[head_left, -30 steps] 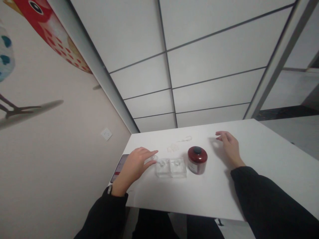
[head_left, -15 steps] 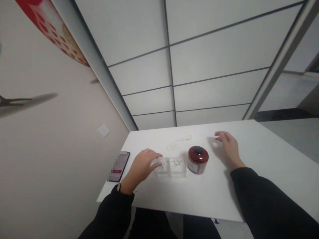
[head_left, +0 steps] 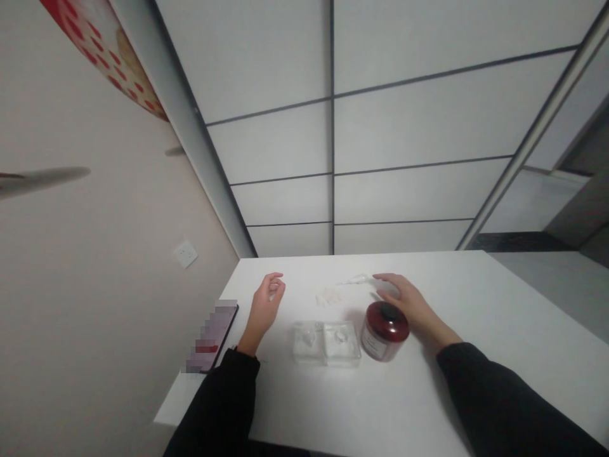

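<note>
White panelled walls and a pale pink side wall close in around the white table point(head_left: 428, 393) I am looking down on. On it, my left hand point(head_left: 264, 310) is raised beside the clear case point(head_left: 326, 343), fingertips pinched together on what may be a tiny clear thing; it is too small for me to be sure. My right hand point(head_left: 410, 303) lies open and flat on the table just behind the red jar point(head_left: 384, 331), holding nothing, fingers stretched toward a small clear tool point(head_left: 353, 280) and a clear packet point(head_left: 327, 296) further back.

The case has two round wells side by side, both uncovered; each shows a faint glint, but I cannot tell whether it is liquid or something small lying inside. The jar stands upright with its dark lid on, touching the case's right end. I judge the work early: jar unopened, tool untouched. A phone point(head_left: 212, 334) lies at the table's left edge.
</note>
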Motion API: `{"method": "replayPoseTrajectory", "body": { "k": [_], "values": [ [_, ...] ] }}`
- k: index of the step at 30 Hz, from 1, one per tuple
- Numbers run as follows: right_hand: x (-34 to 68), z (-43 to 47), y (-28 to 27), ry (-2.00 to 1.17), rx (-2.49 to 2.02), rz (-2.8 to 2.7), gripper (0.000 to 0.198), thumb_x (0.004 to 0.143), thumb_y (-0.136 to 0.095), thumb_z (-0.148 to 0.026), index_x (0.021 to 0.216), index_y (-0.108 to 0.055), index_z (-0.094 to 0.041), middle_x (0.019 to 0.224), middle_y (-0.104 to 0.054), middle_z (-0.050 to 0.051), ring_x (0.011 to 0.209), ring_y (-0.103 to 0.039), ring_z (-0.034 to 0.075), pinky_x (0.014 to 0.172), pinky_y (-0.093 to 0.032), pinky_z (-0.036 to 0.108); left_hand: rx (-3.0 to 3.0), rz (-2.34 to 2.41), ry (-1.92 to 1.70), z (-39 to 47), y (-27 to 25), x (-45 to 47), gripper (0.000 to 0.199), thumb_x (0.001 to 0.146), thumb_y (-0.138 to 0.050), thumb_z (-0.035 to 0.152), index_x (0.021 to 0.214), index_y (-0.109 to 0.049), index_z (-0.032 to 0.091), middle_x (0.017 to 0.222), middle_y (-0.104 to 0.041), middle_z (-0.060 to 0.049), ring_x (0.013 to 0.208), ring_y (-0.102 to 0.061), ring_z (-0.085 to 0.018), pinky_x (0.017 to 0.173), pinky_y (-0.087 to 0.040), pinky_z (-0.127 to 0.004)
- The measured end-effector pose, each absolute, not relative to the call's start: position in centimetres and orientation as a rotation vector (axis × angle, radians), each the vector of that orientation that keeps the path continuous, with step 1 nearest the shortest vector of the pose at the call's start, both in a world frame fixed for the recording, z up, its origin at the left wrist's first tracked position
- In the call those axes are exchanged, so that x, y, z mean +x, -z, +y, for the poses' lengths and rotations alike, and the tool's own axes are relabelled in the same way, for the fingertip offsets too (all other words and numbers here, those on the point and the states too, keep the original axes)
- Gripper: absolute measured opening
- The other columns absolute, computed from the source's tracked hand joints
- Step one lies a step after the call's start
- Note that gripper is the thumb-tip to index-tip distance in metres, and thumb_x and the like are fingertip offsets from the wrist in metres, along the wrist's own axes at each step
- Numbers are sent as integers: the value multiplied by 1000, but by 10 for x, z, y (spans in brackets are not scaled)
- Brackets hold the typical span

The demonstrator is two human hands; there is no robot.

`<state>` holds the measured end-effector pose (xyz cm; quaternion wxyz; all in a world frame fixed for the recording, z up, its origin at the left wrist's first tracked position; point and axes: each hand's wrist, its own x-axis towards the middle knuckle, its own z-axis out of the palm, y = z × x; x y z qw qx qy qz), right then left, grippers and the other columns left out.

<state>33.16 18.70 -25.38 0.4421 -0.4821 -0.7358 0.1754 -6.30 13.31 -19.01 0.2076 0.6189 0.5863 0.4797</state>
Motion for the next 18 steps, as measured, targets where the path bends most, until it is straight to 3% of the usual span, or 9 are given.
{"method": "replayPoseTrajectory", "body": {
  "k": [3, 6, 10, 18],
  "values": [
    [318, 210, 256, -359, -1105, -1999, 42, 93, -62, -48, 127, -74, -27, 132, -73, 8, 127, -64, 30, 113, -50, 56, 1701, 1630, -1350, 162, 206, -57, 32, 92, -54, 37, 115, -66, 19, 90, -70, -4, 83, -71, -19, 77, -55, -31],
    [314, 223, 261, -309, -1065, -2096, 38, 97, -59, -47, 126, -74, -28, 129, -74, 7, 130, -62, 29, 114, -50, 55, 1714, 1656, -1322, 173, 217, -51, 27, 94, -49, 32, 105, -70, 19, 81, -69, -3, 78, -69, -18, 74, -52, -30],
    [320, 224, 267, -278, -1085, -2108, 34, 100, -59, -53, 116, -76, -28, 119, -77, 8, 125, -63, 31, 111, -50, 58, 1794, 1632, -1172, 169, 225, -45, 24, 92, -53, 24, 100, -76, 21, 75, -70, 0, 72, -66, -16, 69, -47, -27],
    [329, 218, 262, -265, -1176, -2090, 54, 96, -54, -75, 110, -76, -28, 114, -78, 9, 113, -70, 33, 107, -53, 59, 1851, 1621, -1072, 166, 225, -37, 27, 97, -50, 21, 104, -76, 22, 82, -72, -1, 75, -64, -15, 73, -47, -26]
  ]
}}
